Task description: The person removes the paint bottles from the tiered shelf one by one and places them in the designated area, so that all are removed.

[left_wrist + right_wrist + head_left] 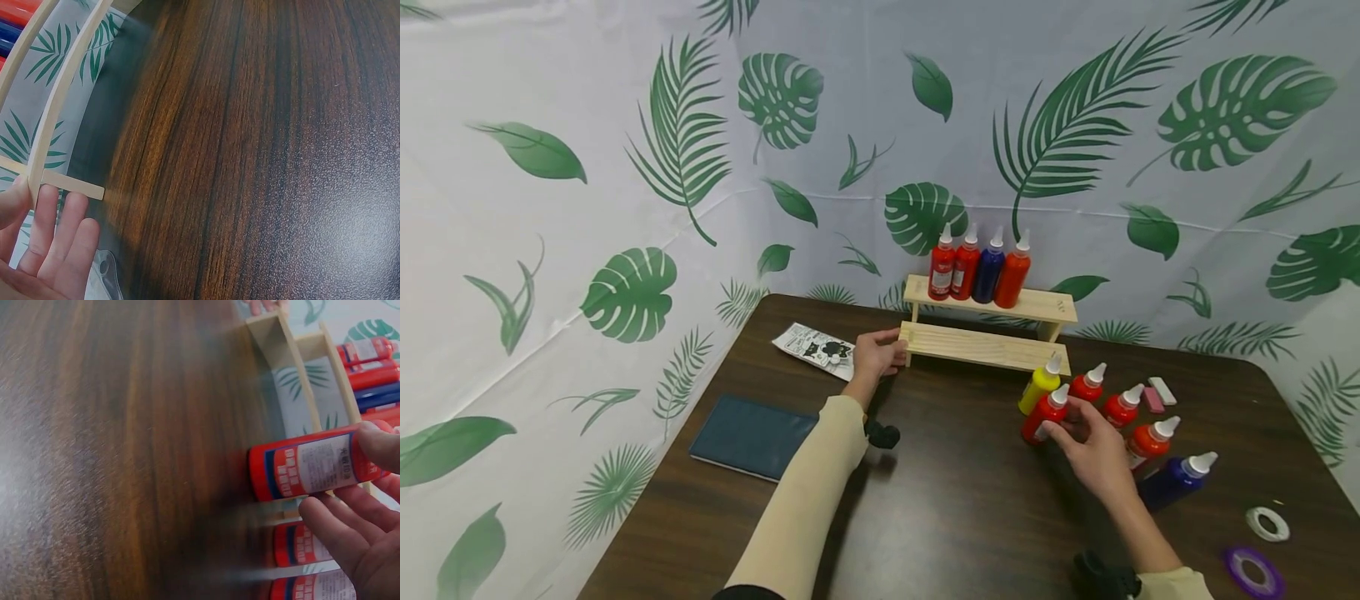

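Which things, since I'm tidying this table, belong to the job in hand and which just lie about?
Job, seemingly: wooden rack, held red bottle, other bottles.
Lying about: dark notebook, printed packet, white ring, purple ring, pink block, white block.

Dressed in pale cream with touches of black

Wears a long, plain cream left sleeve (808,492), ending by the wrist, with a black band (749,593) at the lower visible end. Bears a small, rounded black wrist device (882,435) there. Shows a matching right sleeve (1172,585), only partly in view, beside a blurred dark device (1105,575).
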Tool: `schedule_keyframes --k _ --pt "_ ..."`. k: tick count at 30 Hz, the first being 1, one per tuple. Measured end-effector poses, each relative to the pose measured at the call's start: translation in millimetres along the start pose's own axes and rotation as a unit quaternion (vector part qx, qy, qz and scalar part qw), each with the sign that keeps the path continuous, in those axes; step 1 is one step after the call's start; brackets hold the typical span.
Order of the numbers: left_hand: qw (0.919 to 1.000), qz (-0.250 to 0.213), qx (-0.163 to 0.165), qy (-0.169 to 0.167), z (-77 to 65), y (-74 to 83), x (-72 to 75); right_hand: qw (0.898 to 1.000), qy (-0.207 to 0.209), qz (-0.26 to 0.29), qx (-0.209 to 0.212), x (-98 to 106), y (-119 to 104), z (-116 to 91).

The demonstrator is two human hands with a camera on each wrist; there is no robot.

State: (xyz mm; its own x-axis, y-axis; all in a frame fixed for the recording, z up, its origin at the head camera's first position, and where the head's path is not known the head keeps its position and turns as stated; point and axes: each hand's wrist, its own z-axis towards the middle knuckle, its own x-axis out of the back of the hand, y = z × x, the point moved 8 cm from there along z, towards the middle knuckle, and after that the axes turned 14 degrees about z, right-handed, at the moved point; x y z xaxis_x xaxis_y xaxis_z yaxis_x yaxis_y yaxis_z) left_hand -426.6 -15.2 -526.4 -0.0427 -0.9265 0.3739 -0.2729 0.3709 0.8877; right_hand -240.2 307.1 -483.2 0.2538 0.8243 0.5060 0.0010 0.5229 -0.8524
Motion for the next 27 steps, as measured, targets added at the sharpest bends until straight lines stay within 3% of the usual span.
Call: schedule_keyframes --k 11,15,22,27 --pt "1.0000 0.000 0.000 0.001 -1.0 -0.8 -0.5 1.000 -0.008 -0.003 -0.019 -1.0 1.2 0.4" --pt "1.0000 0.000 -0.002 0.004 -2.0 -1.0 0.7 1.000 -0.020 -0.008 -0.003 2.4 -8.6 -1.4" --pt "1.0000 0.004 0.006 0.000 2.4 -2.3 -1.4 0.998 0.033 -0.009 0.049 29.7 -54.6 -6.3" --pt "0.9999 0.005 0.008 0.000 4.2 -3.0 -2.8 0.994 0.071 -0.007 0.084 46.5 -95.5 3.5"
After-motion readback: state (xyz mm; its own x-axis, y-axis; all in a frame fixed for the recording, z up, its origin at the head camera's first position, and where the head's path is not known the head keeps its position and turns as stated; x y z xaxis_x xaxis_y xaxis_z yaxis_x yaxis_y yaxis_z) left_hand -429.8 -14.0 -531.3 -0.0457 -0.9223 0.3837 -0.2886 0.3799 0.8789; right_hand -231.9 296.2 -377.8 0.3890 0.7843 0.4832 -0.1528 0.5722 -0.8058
